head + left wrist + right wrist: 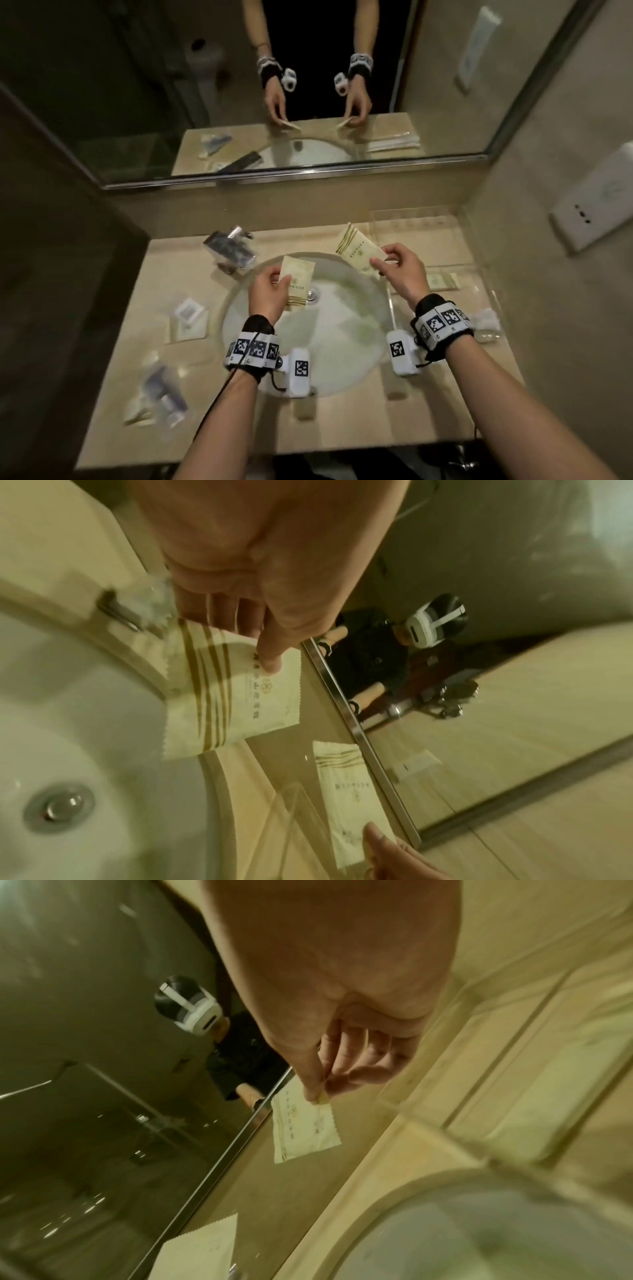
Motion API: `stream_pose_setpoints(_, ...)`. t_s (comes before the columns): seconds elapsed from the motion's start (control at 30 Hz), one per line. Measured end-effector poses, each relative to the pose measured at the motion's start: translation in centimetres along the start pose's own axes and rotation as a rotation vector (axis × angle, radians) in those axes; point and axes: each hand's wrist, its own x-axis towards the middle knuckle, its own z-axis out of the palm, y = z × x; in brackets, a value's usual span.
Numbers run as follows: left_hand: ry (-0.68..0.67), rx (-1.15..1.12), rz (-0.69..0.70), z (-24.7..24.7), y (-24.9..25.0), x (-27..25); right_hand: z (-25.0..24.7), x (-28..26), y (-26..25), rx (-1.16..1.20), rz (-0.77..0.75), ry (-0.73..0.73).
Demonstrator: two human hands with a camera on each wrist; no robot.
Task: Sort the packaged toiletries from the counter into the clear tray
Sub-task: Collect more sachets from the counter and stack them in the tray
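Observation:
My left hand pinches a cream toiletry packet with gold stripes above the sink basin; in the left wrist view the thumb presses on this packet. My right hand pinches a second, matching packet by its corner, held above the sink's far right rim beside the clear tray. That second packet hangs from thumb and forefinger in the right wrist view. The tray holds a flat packet. More packets lie on the counter at left and front left.
A white sink with a metal drain fills the counter's middle. The chrome tap stands at the back left. A mirror runs along the back wall. A white crumpled item lies at the counter's right.

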Motion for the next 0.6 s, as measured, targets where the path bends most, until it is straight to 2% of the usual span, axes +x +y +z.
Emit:
stream_pose_setpoints(0.17, -0.114, 0.088, 0.030, 8.2, 2.7, -1.0, -8.9, 1.3, 6.0, -0.006, 0.119, 0.124)
stream_pose_setpoints(0.27, -0.162, 0.118, 0.038, 11.5, 3.6, -1.7, -12.0, 2.0, 9.6, -0.051, 0.216, 0.116)
stream_pose_setpoints(0.4, -0.191, 0.157, 0.026, 14.0, 3.8, -2.4, -13.0, 2.5, 13.1, -0.079, 0.297, 0.094)
stream_pose_setpoints(0.6, -0.203, 0.186, -0.005, 14.1, 3.1, -2.8, -12.2, 3.6, 14.5, -0.159, 0.391, 0.038)
